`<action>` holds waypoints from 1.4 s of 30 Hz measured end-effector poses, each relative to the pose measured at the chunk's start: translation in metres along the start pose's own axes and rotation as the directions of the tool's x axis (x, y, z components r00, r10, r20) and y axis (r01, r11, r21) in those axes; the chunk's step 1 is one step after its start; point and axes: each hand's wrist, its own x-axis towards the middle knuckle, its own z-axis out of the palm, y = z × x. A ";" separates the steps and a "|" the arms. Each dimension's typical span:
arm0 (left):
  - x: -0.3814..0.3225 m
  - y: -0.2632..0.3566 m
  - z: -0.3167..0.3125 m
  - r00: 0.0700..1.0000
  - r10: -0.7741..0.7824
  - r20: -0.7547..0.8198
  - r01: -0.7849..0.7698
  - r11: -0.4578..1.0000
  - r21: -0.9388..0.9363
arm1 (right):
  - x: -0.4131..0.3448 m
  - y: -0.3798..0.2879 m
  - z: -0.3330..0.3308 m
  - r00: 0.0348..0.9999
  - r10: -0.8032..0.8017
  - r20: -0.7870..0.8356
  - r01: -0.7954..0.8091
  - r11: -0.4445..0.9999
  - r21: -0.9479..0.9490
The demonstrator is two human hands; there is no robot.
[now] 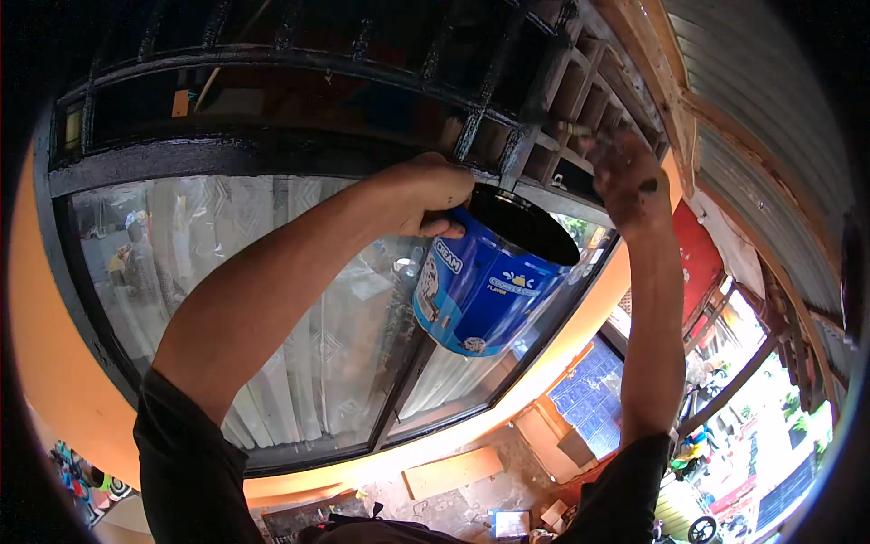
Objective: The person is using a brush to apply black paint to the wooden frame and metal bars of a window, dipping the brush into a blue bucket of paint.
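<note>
My left hand (438, 197) grips the rim of a blue printed tin can (486, 292), tilted in front of the window. Its inside looks black. To the right and higher up, my right hand (625, 177) is closed around the handle of a paintbrush (574, 129), blurred, by the wooden lattice. Dark stains mark this hand. The window's wooden grille (272, 61) is glossy black at the left and middle, while the lattice at the right (584, 102) shows bare greyish-brown wood.
Glass panes (326, 319) with white curtains behind them lie below the grille. An orange wall (54, 340) surrounds the window. Corrugated roofing (747, 88) on wooden beams hangs at the right. Far below on the floor are a flat board (452, 470) and boxes.
</note>
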 end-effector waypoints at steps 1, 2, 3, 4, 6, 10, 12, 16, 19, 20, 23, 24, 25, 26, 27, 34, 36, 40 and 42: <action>-0.001 -0.003 0.000 1.000 -0.017 0.013 0.016 1.000 0.007 | 0.018 0.004 0.003 0.989 -0.132 -0.059 0.126 0.987 -0.100; 0.001 -0.008 0.003 0.999 -0.026 0.025 0.025 0.999 0.019 | 0.034 0.007 0.006 0.957 -0.266 -0.113 0.238 0.948 -0.214; 0.003 -0.015 0.004 0.999 -0.031 0.035 0.030 0.999 0.026 | 0.049 0.008 0.020 0.947 -0.276 -0.163 0.214 0.923 -0.318; 0.001 -0.020 0.007 0.998 -0.027 0.055 0.026 0.999 0.033 | 0.063 0.003 0.032 0.931 -0.296 -0.213 0.183 0.884 -0.430; 0.009 -0.036 0.017 0.994 -0.032 0.103 0.030 0.999 0.025 | 0.117 -0.002 0.012 0.915 -0.403 -0.015 0.274 0.650 -0.709; 0.005 -0.064 0.014 0.992 -0.080 0.102 0.077 0.997 0.032 | 0.139 0.016 0.067 0.797 -0.583 0.160 0.052 -0.198 -0.979; 0.002 -0.072 0.016 0.991 -0.070 0.111 0.072 0.997 -0.012 | 0.146 0.016 0.067 0.802 -0.558 0.214 0.009 -0.347 -0.938; 0.000 -0.085 0.006 0.983 -0.084 0.161 0.083 0.996 0.008 | 0.143 -0.019 0.089 0.973 -0.131 -0.192 -0.196 -0.023 -0.980; 0.002 -0.098 0.002 0.991 -0.056 0.119 0.056 0.998 0.008 | 0.180 0.008 0.049 0.840 -0.501 0.210 0.087 -0.258 -0.962; 0.004 -0.103 -0.003 0.989 -0.094 0.110 0.094 0.996 0.008 | 0.173 0.005 0.057 0.800 -0.599 0.041 -0.057 -0.143 -0.988; -0.005 -0.096 0.000 0.990 -0.099 0.096 0.096 0.995 0.036 | 0.161 -0.048 0.034 0.911 0.368 0.185 0.197 0.005 -0.980; 0.000 -0.103 0.001 0.992 -0.084 0.093 0.082 0.996 0.019 | 0.162 -0.040 0.041 0.919 0.344 0.195 0.211 -0.010 -0.977; 0.002 -0.109 -0.001 0.993 -0.078 0.094 0.078 0.997 0.005 | 0.160 -0.011 0.050 0.969 -0.116 0.217 0.199 -0.152 -0.968; 0.000 -0.110 -0.003 0.994 -0.061 0.094 0.060 0.998 0.013 | 0.155 0.008 0.051 0.802 -0.542 0.250 0.116 -0.270 -0.956; -0.001 -0.109 -0.003 0.990 -0.096 0.100 0.097 0.995 -0.002 | 0.155 0.010 0.044 0.791 -0.554 0.258 0.113 -0.282 -0.953; 0.000 -0.116 -0.005 0.981 -0.159 0.109 0.156 0.987 0.030 | 0.119 -0.038 0.058 0.966 -0.112 0.234 0.207 -0.210 -0.956; 0.001 -0.119 -0.005 0.978 -0.168 0.123 0.163 0.986 0.046 | 0.118 -0.039 0.059 0.937 -0.121 0.329 0.262 -0.381 -0.887; 0.006 -0.126 -0.003 0.982 -0.153 0.109 0.144 0.986 0.079 | 0.110 -0.037 0.079 0.945 -0.099 0.310 0.158 -0.696 -0.701; 0.006 -0.125 -0.001 0.977 -0.156 0.142 0.142 0.984 0.105 | 0.109 -0.034 0.084 0.971 -0.063 0.230 0.103 -0.758 -0.644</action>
